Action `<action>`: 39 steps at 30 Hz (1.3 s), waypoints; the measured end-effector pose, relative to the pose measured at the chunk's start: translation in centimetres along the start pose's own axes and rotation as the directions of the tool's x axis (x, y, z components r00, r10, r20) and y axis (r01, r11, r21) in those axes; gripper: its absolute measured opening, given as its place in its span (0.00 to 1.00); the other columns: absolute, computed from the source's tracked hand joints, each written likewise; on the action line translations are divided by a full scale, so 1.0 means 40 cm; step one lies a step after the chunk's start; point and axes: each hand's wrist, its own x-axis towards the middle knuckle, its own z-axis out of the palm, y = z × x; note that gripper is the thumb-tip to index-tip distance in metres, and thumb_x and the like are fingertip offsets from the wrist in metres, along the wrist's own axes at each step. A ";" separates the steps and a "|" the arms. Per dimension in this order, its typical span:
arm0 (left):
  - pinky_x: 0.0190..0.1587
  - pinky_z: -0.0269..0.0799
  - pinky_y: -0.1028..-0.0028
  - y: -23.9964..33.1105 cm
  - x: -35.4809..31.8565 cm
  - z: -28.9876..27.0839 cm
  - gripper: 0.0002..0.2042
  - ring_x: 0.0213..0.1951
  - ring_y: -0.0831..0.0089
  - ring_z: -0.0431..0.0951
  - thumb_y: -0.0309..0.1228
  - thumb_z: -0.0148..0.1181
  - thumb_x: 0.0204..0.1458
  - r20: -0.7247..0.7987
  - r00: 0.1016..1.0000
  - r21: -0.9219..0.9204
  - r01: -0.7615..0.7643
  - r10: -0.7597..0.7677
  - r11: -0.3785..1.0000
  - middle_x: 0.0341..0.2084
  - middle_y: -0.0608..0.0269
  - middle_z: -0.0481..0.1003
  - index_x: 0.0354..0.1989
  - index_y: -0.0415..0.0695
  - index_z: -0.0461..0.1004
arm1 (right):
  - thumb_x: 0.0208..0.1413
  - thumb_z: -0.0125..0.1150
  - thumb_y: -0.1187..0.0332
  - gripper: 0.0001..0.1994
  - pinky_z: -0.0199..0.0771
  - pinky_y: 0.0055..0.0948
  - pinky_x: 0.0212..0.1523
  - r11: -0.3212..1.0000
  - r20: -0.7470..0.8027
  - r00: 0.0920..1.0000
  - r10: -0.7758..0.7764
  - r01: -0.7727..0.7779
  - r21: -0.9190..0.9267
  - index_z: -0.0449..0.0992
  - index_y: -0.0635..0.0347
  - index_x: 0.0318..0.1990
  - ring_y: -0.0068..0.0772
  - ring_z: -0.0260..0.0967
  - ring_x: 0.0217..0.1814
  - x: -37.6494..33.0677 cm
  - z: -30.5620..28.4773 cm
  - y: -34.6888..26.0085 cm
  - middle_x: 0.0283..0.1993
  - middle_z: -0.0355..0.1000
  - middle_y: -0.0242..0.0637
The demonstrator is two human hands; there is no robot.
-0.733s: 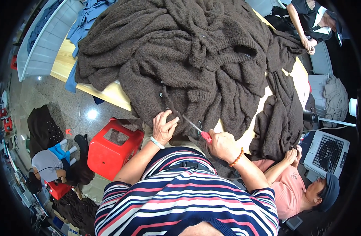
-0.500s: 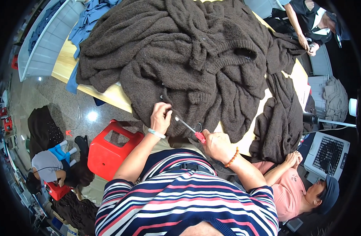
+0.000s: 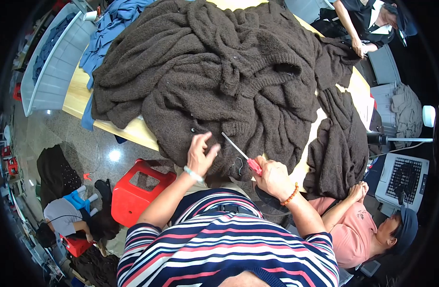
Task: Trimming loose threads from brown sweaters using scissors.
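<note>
A large dark brown knitted garment (image 3: 181, 100) lies heaped in folds over the table, its near part hanging toward my lap. In my right hand (image 3: 274, 179) is a tool with a red handle (image 3: 254, 166) and a thin straight metal shaft (image 3: 235, 146). The shaft points up and left, its tip over the knit near a ribbed edge. My left hand (image 3: 200, 155) is over the near part of the garment, thumb and fingers apart, with nothing visible in it. A small shiny spot (image 3: 192, 129) shows on the knit just beyond its fingertips. A pale thread (image 3: 236, 165) loops on the garment between my hands.
A red stool (image 3: 128, 201) stands left of me. Blue cloth (image 3: 119, 24) hangs over the table's left edge (image 3: 76, 91), beside a grey bin (image 3: 57, 71). At right sit a person in pink (image 3: 346, 234) and a keyboard-like machine (image 3: 402, 184); another person (image 3: 367, 24) handles brown knit at far right.
My left hand has come off the shaft end and its fingers have spread. The tool has shifted slightly right with my right hand, its tip lifting away from the left hand.
</note>
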 end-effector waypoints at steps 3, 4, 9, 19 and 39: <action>0.22 0.71 0.78 -0.040 0.132 0.038 0.17 0.22 0.74 0.75 0.33 0.67 0.51 0.190 0.777 -0.687 0.542 -0.600 0.484 0.31 0.63 0.76 0.44 0.41 0.69 | 0.51 0.62 0.65 0.09 0.73 0.42 0.32 1.000 -0.077 0.997 -0.015 0.016 0.001 0.70 0.57 0.36 0.49 0.74 0.31 0.007 -0.008 0.003 0.24 0.72 0.46; 0.21 0.72 0.78 -0.045 0.175 0.039 0.17 0.22 0.74 0.75 0.33 0.68 0.50 0.256 0.725 -0.767 0.555 -0.640 0.322 0.30 0.64 0.75 0.43 0.42 0.68 | 0.51 0.62 0.66 0.09 0.73 0.42 0.32 1.000 -0.087 0.996 -0.009 0.008 -0.010 0.71 0.57 0.36 0.48 0.74 0.31 0.009 -0.007 0.007 0.24 0.72 0.46; 0.25 0.69 0.78 -0.036 0.269 0.034 0.13 0.31 0.76 0.77 0.32 0.69 0.50 0.133 0.785 -0.899 0.353 -0.605 0.260 0.34 0.65 0.77 0.41 0.46 0.72 | 0.51 0.62 0.66 0.08 0.73 0.41 0.30 0.999 -0.147 0.989 -0.025 0.030 0.035 0.71 0.57 0.36 0.48 0.74 0.30 0.008 -0.014 0.025 0.23 0.72 0.46; 0.48 0.69 0.73 -0.065 0.214 0.064 0.16 0.42 0.75 0.74 0.33 0.63 0.55 0.101 0.893 -0.794 0.338 -0.439 0.505 0.42 0.61 0.76 0.46 0.33 0.74 | 0.54 0.61 0.63 0.09 0.73 0.44 0.30 0.998 0.053 0.998 0.028 -0.031 0.050 0.71 0.57 0.36 0.52 0.74 0.28 0.029 -0.061 -0.025 0.22 0.71 0.49; 0.43 0.69 0.61 0.160 0.143 -0.072 0.24 0.43 0.54 0.72 0.37 0.70 0.40 0.670 0.690 0.221 -0.537 0.274 0.814 0.40 0.52 0.71 0.48 0.45 0.72 | 0.54 0.60 0.61 0.10 0.74 0.46 0.34 0.929 -0.196 0.914 0.355 -0.321 0.184 0.70 0.55 0.37 0.49 0.75 0.34 -0.080 -0.004 0.096 0.27 0.74 0.46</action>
